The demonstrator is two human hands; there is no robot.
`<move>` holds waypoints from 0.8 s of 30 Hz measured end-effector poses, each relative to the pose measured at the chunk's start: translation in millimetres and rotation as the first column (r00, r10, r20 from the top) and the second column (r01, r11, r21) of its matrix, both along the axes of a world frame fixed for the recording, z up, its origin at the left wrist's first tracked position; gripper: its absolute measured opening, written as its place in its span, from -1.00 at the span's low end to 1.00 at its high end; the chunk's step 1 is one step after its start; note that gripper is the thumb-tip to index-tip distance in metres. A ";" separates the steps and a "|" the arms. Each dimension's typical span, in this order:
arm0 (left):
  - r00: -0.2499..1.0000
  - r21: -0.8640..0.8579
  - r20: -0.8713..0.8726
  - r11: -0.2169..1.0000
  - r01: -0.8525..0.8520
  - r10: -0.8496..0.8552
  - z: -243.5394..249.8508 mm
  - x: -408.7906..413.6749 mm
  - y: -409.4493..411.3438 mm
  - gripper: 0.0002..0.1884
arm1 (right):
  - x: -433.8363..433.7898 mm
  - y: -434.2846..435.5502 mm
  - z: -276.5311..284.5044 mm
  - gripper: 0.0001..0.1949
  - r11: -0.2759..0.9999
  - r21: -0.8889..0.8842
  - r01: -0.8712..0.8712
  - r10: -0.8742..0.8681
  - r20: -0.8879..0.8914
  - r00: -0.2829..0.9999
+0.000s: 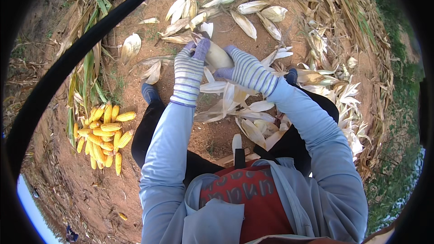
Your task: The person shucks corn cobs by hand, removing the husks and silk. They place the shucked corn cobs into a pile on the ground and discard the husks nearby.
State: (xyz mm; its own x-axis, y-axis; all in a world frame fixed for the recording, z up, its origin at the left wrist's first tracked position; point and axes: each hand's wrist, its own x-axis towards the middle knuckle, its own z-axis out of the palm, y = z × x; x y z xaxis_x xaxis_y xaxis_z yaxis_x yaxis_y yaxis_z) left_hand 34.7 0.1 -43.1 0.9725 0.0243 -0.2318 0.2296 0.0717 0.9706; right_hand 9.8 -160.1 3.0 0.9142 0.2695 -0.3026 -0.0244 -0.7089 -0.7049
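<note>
An ear of corn in its pale husk [217, 56] is held between my two hands, above the ground in front of me. My left hand [190, 69], in a striped knit glove with purple fingertips, grips the upper end, where dark silk and a torn flap of husk show. At the lower end, my right hand [247, 68], gloved the same way, has its thumb and fingers around the ear. Stripped husk leaves [229, 100] lie on the soil below, between my legs. The kernels of the held ear are hidden by the husk.
A pile of bare yellow corn cobs [103, 135] lies to my left. Several ears in husk [252, 6] are scattered ahead. Discarded husks [346, 108] are heaped on my right. Dry corn stalks [342, 3] edge the reddish soil. A dark strap [67, 54] crosses the upper left.
</note>
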 end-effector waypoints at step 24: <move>0.641 0.791 -0.223 0.248 0.559 -0.734 -18.6 -20.3 -6.3 -0.74 | 29.3 -45.6 -8.9 -0.55 0.566 0.649 0.508 -0.455 -0.269 0.849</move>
